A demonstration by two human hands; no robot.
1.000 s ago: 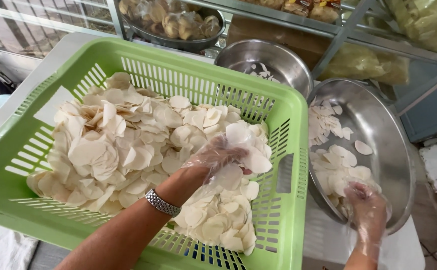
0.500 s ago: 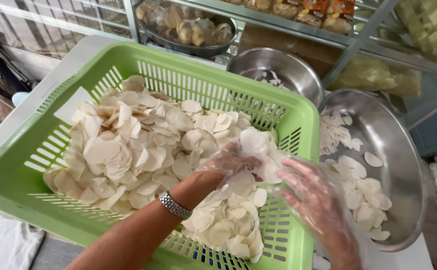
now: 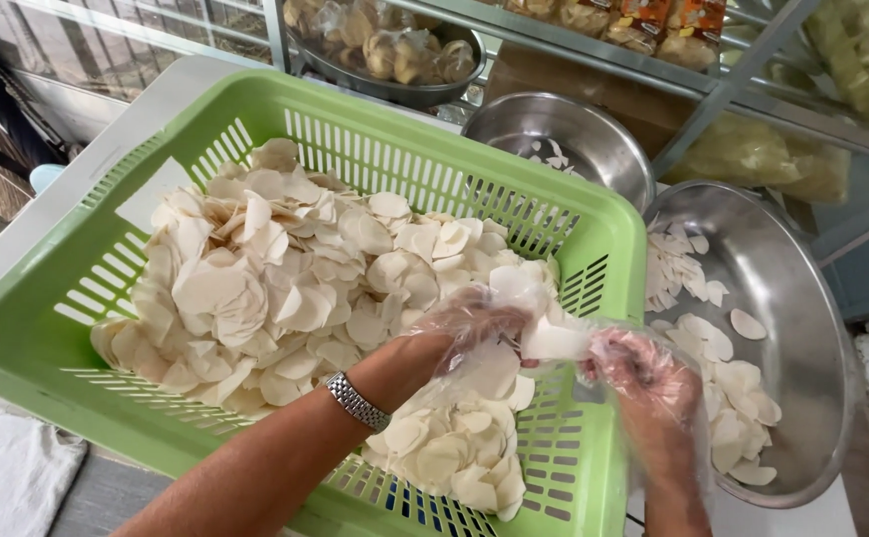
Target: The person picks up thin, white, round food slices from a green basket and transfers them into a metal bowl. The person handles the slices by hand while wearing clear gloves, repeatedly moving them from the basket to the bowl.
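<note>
Two gloved hands meet over the right end of the green basket (image 3: 46,343) in our single head view. Our left hand (image 3: 469,333), with a metal watch (image 3: 357,401) at the wrist, closes its fingers on a cluster of stuck-together pale chips (image 3: 549,333); our right hand (image 3: 643,373) pinches the other edge of that same cluster, so both grip it just above the basket's right rim. Both wear thin clear plastic gloves.

We judge the sorting to be at an early stage: the heap of chips in the basket (image 3: 275,278) fills most of it, too many to count, while the large steel bowl (image 3: 812,328) at the right holds only a thin scatter of perhaps two or three dozen separated pieces. The smaller steel bowl (image 3: 554,134) behind it holds just a few scraps.

We count one basket, two steel bowls near our hands, and a third dark tray (image 3: 394,85) of bagged goods on the shelf beyond.
</note>
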